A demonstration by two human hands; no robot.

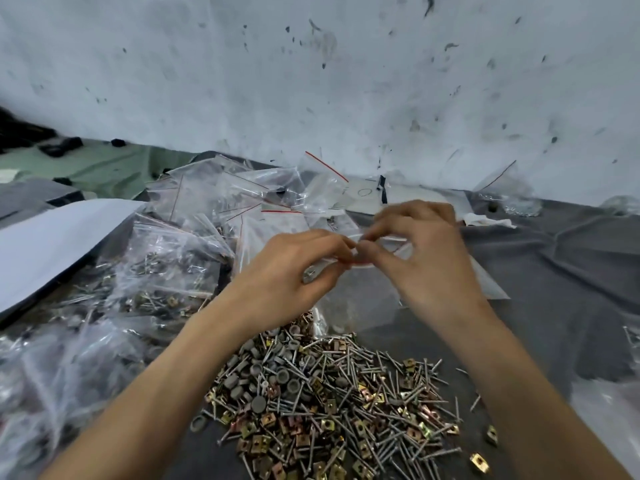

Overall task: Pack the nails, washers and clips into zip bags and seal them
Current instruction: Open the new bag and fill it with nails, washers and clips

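Both hands are up over the middle of the worktop, meeting at the mouth of one zip bag (360, 299). The left hand (294, 268) pinches the bag's top edge between thumb and curled fingers; something small and metallic shows under its fingers, too blurred to name. The right hand (426, 258) pinches the same edge from the other side, thumb and forefinger on the red zip strip (362, 262), the other fingers arched above it. The bag hangs below the hands, just above the loose pile. Contents are hard to read; there is maybe a piece or two at the bottom.

The loose pile sits by the near edge: nails (391, 386), grey round washers (258, 403) and yellowish clips (263, 441), all mixed on the grey cloth (554, 271). Filled bags (166, 258) are heaped along the left side up to the far edge, and a white sheet (52, 244) is at the left edge.

Step, as I judge it: opening or closing the strip, can't tell which.

Handling: the film is thin, limp and slippery, and has no stiffness except at the strip. The best hold is the strip itself, one pinch on each side. The load is light but nail points can pierce the film, so don't squeeze the body. Small parts roll and scatter easily.
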